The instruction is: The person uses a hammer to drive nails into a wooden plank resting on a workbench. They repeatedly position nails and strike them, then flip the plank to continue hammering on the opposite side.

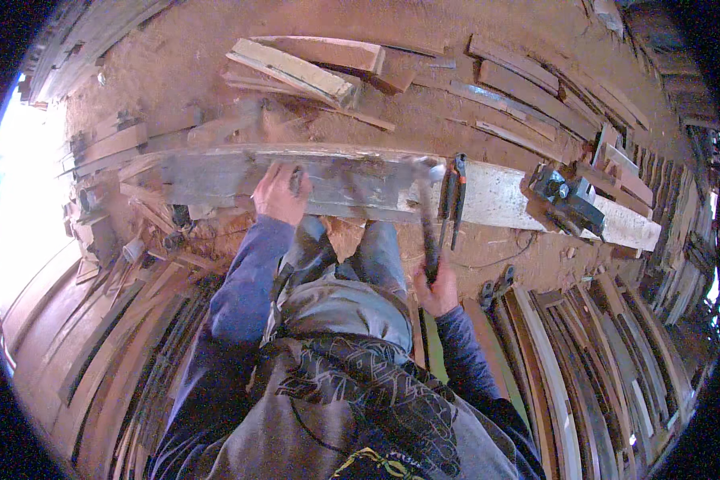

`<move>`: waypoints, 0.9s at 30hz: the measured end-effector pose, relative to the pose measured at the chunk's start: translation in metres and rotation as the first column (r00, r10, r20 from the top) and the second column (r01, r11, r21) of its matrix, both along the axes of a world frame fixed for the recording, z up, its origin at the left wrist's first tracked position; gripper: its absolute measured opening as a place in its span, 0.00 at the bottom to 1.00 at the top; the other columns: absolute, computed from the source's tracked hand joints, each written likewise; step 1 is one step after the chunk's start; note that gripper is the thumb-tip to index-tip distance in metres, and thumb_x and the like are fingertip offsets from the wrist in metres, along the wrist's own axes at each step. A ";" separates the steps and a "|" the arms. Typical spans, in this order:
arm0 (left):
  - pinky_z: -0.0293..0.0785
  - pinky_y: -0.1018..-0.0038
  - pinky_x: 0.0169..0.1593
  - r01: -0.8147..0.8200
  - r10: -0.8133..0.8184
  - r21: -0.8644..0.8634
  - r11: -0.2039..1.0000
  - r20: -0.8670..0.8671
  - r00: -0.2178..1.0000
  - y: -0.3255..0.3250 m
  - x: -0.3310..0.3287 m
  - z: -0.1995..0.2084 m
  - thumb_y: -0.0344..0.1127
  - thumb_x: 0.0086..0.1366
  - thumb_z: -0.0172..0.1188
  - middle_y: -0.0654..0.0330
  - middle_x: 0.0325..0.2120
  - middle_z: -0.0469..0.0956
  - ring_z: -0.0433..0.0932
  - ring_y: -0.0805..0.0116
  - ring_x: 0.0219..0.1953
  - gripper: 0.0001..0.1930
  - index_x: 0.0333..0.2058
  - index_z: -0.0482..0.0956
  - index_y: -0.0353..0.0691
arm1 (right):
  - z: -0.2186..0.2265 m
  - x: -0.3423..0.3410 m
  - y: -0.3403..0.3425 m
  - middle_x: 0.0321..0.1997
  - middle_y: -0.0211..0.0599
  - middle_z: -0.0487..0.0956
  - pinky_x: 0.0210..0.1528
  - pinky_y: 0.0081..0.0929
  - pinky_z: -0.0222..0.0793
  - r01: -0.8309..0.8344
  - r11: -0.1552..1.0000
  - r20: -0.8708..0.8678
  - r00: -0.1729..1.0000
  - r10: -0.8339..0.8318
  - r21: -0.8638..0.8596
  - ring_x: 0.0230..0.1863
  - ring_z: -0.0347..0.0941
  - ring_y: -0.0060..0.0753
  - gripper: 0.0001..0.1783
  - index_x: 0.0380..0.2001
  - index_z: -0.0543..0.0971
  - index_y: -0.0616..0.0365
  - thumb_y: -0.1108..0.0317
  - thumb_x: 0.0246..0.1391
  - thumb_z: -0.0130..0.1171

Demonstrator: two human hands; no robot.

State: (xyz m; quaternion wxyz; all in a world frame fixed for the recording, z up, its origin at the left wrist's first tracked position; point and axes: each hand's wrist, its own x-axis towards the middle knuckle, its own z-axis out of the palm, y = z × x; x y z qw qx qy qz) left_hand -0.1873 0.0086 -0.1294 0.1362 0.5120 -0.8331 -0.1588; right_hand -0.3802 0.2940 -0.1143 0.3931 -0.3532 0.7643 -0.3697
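My right hand (438,291) is wrapped round the dark handle of a hammer (430,232). The hammer stands nearly straight away from me, its blurred metal head over the long plank. On the grey part of that plank (360,180) rests my left hand (282,192), fingers curled in. A small dark thing shows by its thumb, too unclear to name. Just right of the hammer head, a pair of pincers (454,196) with orange and black handles lies across the plank. Farther right sits a dark power tool (564,196), perhaps a planer, on the pale part of the plank.
Loose boards (296,72) lie on the brown ground beyond the plank, more of them (528,96) at the far right. Rows of long timber strips (568,368) flank me on both sides. A thin cord (504,258) runs along the ground near the power tool.
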 end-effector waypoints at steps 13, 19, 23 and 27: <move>0.76 0.63 0.39 0.393 -0.400 -0.075 0.916 -0.121 0.909 -0.027 -0.049 -0.024 0.34 0.53 0.65 0.61 0.34 0.77 0.78 0.57 0.34 0.09 0.35 0.81 0.44 | -0.032 0.027 0.014 0.22 0.35 0.75 0.27 0.32 0.68 0.271 0.946 0.107 0.950 -0.293 0.180 0.22 0.72 0.33 0.15 0.36 0.75 0.59 0.56 0.58 0.55; 0.77 0.65 0.36 0.563 -0.555 0.051 0.825 -0.114 0.824 -0.002 -0.074 -0.031 0.39 0.53 0.67 0.65 0.32 0.75 0.78 0.63 0.34 0.17 0.44 0.82 0.51 | -0.034 0.028 0.009 0.18 0.27 0.72 0.23 0.25 0.65 0.313 0.905 0.333 0.854 -0.401 0.287 0.18 0.68 0.23 0.15 0.40 0.74 0.59 0.58 0.61 0.54; 0.77 0.65 0.36 0.565 -0.561 0.021 0.825 -0.103 0.822 0.004 -0.078 -0.032 0.37 0.55 0.65 0.64 0.33 0.74 0.79 0.62 0.33 0.13 0.40 0.81 0.50 | -0.034 0.026 0.007 0.18 0.23 0.70 0.22 0.21 0.63 0.326 0.888 0.408 0.799 -0.442 0.324 0.18 0.65 0.17 0.14 0.44 0.71 0.58 0.59 0.64 0.52; 0.78 0.65 0.35 0.606 -0.602 0.022 0.795 -0.089 0.794 0.004 -0.080 -0.028 0.34 0.55 0.64 0.63 0.34 0.73 0.79 0.61 0.32 0.08 0.36 0.80 0.46 | -0.038 0.025 0.007 0.19 0.23 0.69 0.21 0.21 0.62 0.315 0.913 0.403 0.823 -0.399 0.260 0.18 0.65 0.18 0.14 0.44 0.70 0.58 0.59 0.64 0.51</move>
